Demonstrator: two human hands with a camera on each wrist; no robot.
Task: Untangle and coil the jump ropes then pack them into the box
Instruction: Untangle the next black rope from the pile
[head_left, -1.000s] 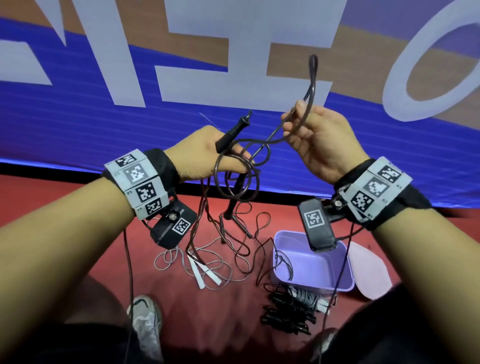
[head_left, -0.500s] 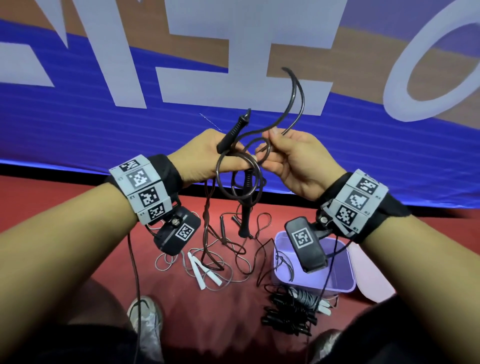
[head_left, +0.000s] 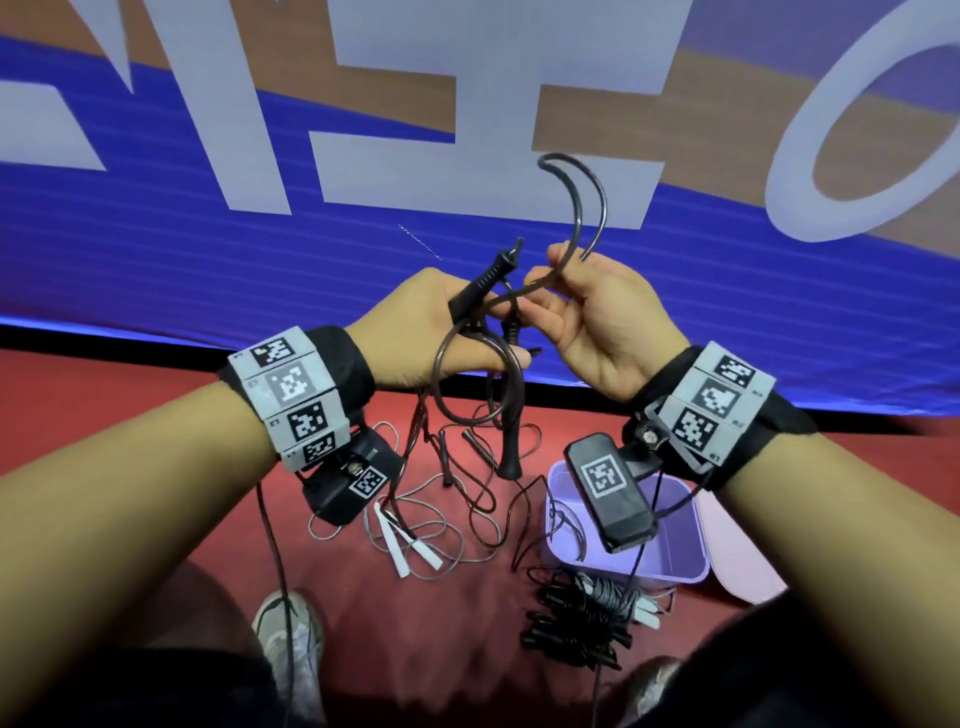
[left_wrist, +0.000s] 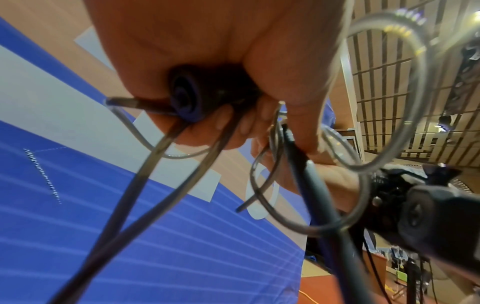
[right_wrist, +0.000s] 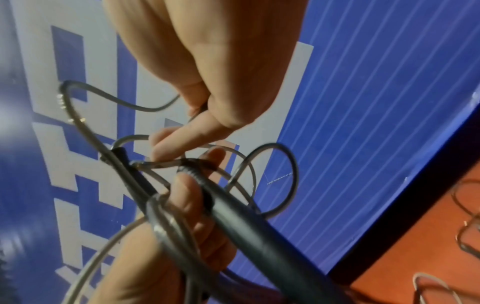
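A dark jump rope is held up at chest height in front of a blue banner. My left hand (head_left: 488, 332) grips one black handle (head_left: 483, 283) together with coiled loops of cord (head_left: 467, 384) that hang below it. The second handle (head_left: 511, 441) dangles under the coil. Close beside the left hand, my right hand (head_left: 540, 291) pinches the cord, and a loop (head_left: 576, 208) arcs up above it. The left wrist view shows the handle's butt end (left_wrist: 189, 92) inside the fist. In the right wrist view, fingers (right_wrist: 197, 111) pinch the cord near the handle (right_wrist: 259, 222).
On the red floor below lies a tangle of thin ropes (head_left: 467, 514) with white handles (head_left: 410, 545). A purple box (head_left: 675, 566) stands open at the right, its lid (head_left: 737, 551) beside it. A bundle of coiled black ropes (head_left: 576, 623) lies in front of the box. My shoe (head_left: 285, 634) is at lower left.
My right hand moved left with the cord loop until it met the left hand, and the loop above it dropped lower. The left hand kept hold of the handle and coil.
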